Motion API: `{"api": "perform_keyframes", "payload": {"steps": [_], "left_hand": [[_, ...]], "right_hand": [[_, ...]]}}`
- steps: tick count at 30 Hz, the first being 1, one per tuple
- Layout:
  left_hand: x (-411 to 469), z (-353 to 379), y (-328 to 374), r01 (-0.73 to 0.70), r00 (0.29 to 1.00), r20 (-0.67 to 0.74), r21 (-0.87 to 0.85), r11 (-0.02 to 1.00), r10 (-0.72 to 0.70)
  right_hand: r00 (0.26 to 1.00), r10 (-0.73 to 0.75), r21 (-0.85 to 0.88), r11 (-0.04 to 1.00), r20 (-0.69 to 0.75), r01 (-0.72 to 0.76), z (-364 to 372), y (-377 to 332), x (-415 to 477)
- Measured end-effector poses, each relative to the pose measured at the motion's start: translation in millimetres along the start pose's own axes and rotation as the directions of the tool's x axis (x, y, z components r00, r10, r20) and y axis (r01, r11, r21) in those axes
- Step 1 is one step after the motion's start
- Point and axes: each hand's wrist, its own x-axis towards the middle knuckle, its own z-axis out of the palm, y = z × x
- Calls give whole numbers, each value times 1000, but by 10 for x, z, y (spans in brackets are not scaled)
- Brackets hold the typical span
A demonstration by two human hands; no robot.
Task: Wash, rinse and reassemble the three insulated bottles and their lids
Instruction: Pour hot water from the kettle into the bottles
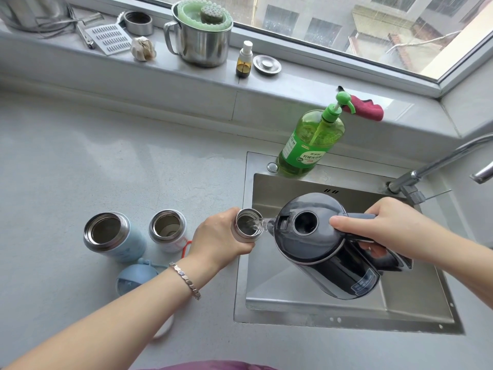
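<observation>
Pale blue insulated bottle point(114, 240); white insulated bottle point(170, 235) with orange-red strap point(186, 248); silvery small insulated bottle point(240, 235); glossy dark grey plastic kettle point(320, 247); translucent green soap pump bottle point(310, 141); crimson cloth point(366, 110).

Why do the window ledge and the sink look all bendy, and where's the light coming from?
Head view: the wide-angle lens bows the window ledge and skews the sink rim. Head view: soft daylight enters through the window, so shadows stay faint. Head view: pale glare sits on the kettle lid and the countertop. Head view: water pouring into the small bottle looks smeared.
</observation>
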Motion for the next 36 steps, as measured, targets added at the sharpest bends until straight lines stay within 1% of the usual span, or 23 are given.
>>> {"api": "perform_keyframes", "payload": {"steps": [16, 28, 32, 36], "left_hand": [[8, -13, -5, 4, 1000, 1, -2, 1000, -4], [13, -31, 32, -2, 1000, 7, 15, 1000, 1], [23, -48, 48, 21, 1000, -11, -24, 999, -21], [84, -105, 73, 47, 999, -20, -128, 991, -50]], "right_hand": [[1000, 1, -28, 1000, -10, -1, 4, -25, 11], [1000, 0, -2, 1000, -12, 0, -1, 1, 36], [999, -13, 80, 997, -33, 16, 45, 14, 57], [998, -13, 281, 959, -61, 30, 202, 137, 112]]}}
